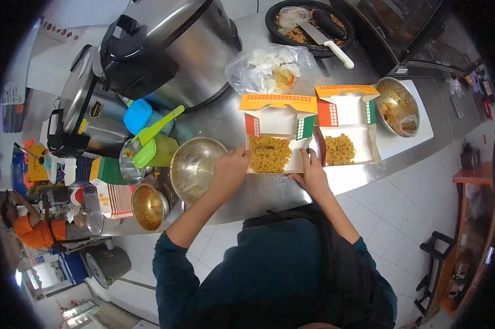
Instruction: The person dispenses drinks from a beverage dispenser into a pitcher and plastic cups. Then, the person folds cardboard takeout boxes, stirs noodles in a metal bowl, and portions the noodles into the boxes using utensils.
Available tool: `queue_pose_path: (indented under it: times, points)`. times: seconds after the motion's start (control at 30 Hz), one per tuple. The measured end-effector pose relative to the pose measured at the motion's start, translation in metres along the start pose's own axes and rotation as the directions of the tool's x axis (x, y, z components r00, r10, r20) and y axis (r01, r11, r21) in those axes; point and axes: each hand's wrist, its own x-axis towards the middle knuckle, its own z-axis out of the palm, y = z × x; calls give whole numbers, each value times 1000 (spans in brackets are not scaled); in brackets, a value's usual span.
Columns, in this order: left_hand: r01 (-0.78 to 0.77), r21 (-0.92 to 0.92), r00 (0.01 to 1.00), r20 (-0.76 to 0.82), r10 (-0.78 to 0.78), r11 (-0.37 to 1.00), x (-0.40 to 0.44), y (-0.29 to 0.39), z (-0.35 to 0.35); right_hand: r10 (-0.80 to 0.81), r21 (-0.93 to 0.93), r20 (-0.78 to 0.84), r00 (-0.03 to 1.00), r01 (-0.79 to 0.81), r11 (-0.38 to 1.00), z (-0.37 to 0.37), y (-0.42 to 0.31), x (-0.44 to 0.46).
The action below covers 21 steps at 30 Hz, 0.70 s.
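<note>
Two open takeaway boxes stand side by side on the steel counter, each with noodles in its base. My left hand grips the left edge of the left box, beside its noodles. On the other side of that box, my right hand has its fingers at the right edge, close to the second box. The second portion of noodles lies in that box, touched by neither hand. Just left of my left hand is a metal bowl with residue inside.
Large steel cookers stand at the back left. Behind the boxes lie a plastic bag and a stone mortar with a knife. A metal bowl sits at right. A person in orange is far left.
</note>
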Motion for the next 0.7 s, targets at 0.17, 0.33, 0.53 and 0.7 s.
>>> queue_pose_path:
  times: [0.17, 0.33, 0.53, 0.7]
  points:
    - [250, -71, 955, 180, -234, 966, 1, 25, 1, -85, 67, -118, 989, 94, 993, -6, 9, 4]
    - [441, 3, 841, 346, -415, 897, 15, 37, -4, -122, 266, -61, 991, 134, 955, -10, 20, 8]
    - [528, -314, 832, 379, -406, 789, 20, 44, 35, -140, 267, -2, 990, 136, 954, -7, 27, 7]
    - [504, -636, 848, 236, -475, 584, 8, 32, 42, -93, 332, -53, 994, 105, 938, -24, 12, 13]
